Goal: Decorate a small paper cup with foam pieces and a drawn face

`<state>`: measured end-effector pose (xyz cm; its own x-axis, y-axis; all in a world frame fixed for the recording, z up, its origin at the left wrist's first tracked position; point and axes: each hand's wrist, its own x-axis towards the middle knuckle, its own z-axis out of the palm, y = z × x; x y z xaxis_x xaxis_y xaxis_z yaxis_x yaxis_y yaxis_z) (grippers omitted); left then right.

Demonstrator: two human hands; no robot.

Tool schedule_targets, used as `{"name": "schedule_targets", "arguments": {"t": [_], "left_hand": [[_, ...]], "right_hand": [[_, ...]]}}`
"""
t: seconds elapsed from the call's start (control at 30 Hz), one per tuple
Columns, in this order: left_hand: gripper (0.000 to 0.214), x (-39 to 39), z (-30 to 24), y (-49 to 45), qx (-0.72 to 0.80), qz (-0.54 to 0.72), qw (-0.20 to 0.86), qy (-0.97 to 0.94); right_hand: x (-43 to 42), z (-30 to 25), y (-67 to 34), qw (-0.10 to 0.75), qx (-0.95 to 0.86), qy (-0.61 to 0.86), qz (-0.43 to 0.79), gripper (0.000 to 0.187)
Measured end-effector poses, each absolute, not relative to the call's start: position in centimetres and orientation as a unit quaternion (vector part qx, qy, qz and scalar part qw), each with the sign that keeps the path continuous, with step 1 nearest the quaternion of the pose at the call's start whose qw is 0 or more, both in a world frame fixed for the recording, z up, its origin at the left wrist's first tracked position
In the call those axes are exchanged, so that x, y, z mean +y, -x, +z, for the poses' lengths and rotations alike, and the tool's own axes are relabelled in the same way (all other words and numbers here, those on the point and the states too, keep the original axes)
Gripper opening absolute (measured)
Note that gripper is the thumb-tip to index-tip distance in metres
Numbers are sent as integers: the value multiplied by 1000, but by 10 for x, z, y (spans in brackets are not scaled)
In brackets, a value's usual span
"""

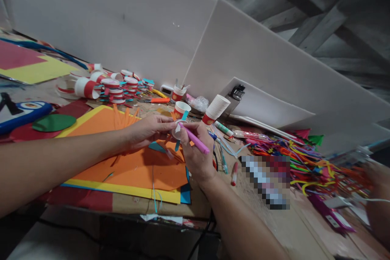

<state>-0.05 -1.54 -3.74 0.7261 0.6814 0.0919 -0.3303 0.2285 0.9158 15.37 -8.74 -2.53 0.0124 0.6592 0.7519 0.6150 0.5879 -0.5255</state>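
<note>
My left hand (152, 128) pinches a small round white paper-cup piece (176, 131) by its edge. Blue strips (185, 115) and orange ones stick out around that piece. A pink marker (198, 143) is gripped in my right hand (198, 158), its tip at the white surface and its thick end pointing down to the right. Whether the tip touches cannot be made out. Beneath my hands lie orange paper sheets (100, 166) over yellow and blue ones. Just behind stands a red and white paper cup (183, 108).
Cut cup pieces with blue strips (112, 89) crowd the back left. A stack of paper cups (217, 109) leans near a grey bottle (236, 97). Colourful pipe cleaners (298, 162) spread at right, near another person's arm (378, 199). White boards (122, 20) rise behind.
</note>
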Motion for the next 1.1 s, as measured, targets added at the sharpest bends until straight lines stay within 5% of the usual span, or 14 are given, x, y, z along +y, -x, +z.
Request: {"name": "schedule_targets", "arguments": {"t": [1.1], "left_hand": [[20, -19, -34, -1, 171, 336, 768, -518]], "right_hand": [[-88, -24, -153, 540, -704, 462, 8, 10]]}}
